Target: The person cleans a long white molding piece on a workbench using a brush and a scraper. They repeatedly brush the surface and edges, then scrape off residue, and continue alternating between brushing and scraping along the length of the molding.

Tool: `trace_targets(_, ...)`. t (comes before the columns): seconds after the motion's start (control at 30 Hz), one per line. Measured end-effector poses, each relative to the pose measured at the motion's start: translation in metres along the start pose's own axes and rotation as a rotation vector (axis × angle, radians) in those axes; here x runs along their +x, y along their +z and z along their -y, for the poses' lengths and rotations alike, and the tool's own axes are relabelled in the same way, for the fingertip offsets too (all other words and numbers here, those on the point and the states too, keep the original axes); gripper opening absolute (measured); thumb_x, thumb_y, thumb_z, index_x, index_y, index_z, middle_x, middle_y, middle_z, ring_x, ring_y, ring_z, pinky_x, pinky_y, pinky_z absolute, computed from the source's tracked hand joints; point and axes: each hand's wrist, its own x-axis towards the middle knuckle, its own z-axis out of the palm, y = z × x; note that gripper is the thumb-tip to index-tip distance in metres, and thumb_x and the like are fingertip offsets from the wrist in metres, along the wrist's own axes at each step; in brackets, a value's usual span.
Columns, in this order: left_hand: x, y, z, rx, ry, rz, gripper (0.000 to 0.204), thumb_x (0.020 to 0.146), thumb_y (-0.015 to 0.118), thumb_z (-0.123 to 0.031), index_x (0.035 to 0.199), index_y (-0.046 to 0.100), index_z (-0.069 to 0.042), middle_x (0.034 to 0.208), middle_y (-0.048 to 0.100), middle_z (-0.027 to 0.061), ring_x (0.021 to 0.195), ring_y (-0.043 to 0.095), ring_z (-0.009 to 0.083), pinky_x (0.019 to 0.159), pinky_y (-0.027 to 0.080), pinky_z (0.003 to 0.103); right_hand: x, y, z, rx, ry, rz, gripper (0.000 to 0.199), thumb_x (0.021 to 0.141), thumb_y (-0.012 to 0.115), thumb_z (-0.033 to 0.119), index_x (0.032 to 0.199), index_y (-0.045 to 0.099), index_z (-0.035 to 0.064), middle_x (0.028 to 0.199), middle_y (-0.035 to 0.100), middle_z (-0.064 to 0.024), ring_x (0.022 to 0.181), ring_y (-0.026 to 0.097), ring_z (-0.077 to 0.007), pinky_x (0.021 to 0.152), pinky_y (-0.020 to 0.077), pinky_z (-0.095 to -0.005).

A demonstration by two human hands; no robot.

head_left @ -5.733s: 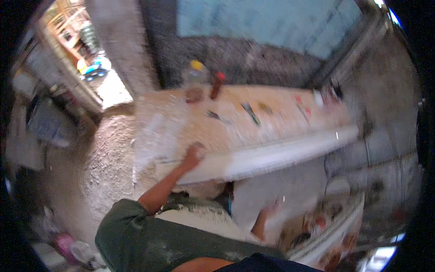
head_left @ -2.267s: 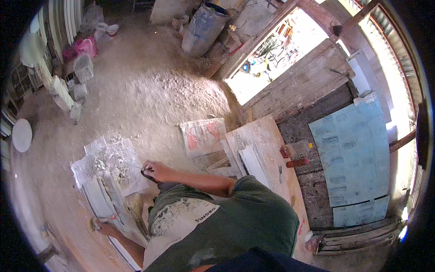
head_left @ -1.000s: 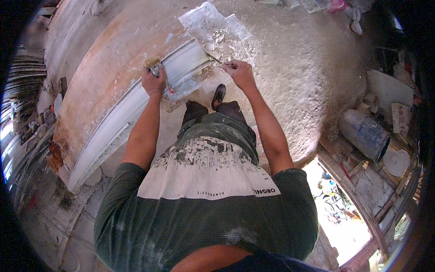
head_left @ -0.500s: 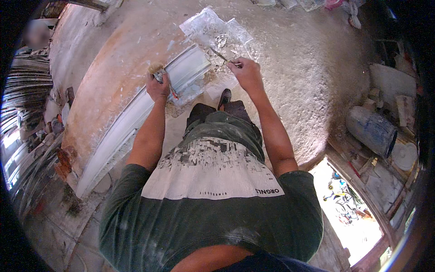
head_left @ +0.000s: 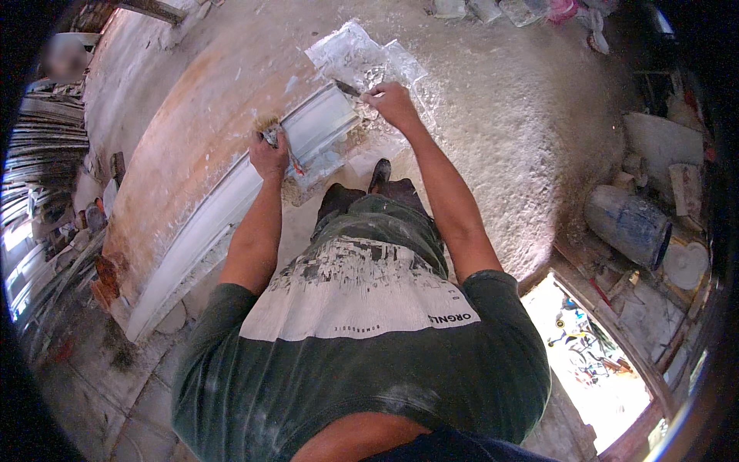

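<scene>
My left hand [head_left: 269, 159] is closed around a brush [head_left: 265, 124] with pale bristles pointing away from me; part of a red-and-white handle shows below the fingers. It rests over the upper edge of a long white plaster moulding [head_left: 319, 117], which runs from the middle down to the lower left. My right hand [head_left: 394, 105] grips a narrow spatula [head_left: 347, 88], its dark blade reaching left to the moulding's far end. Whether the blade touches the moulding I cannot tell. White scraps of plaster [head_left: 375, 78] lie under and beyond the right hand.
Plaster-smeared sheets [head_left: 346, 48] lie past the moulding's end. A blue-grey barrel [head_left: 627, 223] lies on its side at the right, near a bright doorway [head_left: 581, 362]. Stacked thin strips [head_left: 50, 135] fill the left side. My shoe [head_left: 379, 174] is just below the work.
My right hand has moved left and slightly away from me, bringing the spatula blade to the moulding's end. The left hand with the brush has barely shifted.
</scene>
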Motion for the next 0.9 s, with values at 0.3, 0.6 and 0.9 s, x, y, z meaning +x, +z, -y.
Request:
trace_targets(0.3, 0.0, 0.003, 0.005, 0.059, 0.055, -0.036, 0.044, 0.079, 0.062, -0.038, 0.108, 0.06, -0.005, 0.105, 0.059, 0.0171, 0.092, 0.058, 0.037, 0.079, 0.046, 0.044, -0.052, -0.013, 0.012, -0.014, 0.117, 0.017, 0.031, 0.075, 0.07, 0.03, 0.085, 0.068, 0.0013, 0.085, 0.066, -0.0222, 0.083, 0.063, -0.0371, 0.078, 0.0494, -0.0425)
trace_targets(0.6, 0.0, 0.005, 0.008, 0.003, 0.073, -0.052, 0.045, 0.078, 0.063, -0.035, 0.112, 0.058, -0.006, 0.104, 0.059, 0.0169, 0.095, 0.058, 0.038, 0.08, 0.046, 0.045, -0.07, -0.045, 0.034, 0.109, 0.11, -0.092, 0.024, 0.082, 0.065, 0.026, 0.085, 0.065, 0.0023, 0.084, 0.066, -0.0211, 0.082, 0.064, -0.0382, 0.075, 0.0503, -0.0445)
trace_targets(0.9, 0.0, 0.008, 0.015, 0.058, 0.043, 0.005, 0.056, 0.08, 0.063, -0.038, 0.123, 0.052, -0.005, 0.114, 0.06, 0.0197, 0.102, 0.058, 0.0373, 0.086, 0.046, 0.043, -0.089, 0.035, 0.007, -0.382, 0.022, 0.092, 0.028, 0.096, 0.042, 0.03, 0.11, 0.045, 0.0064, 0.076, 0.063, -0.021, 0.076, 0.064, -0.04, 0.064, 0.0511, -0.0497)
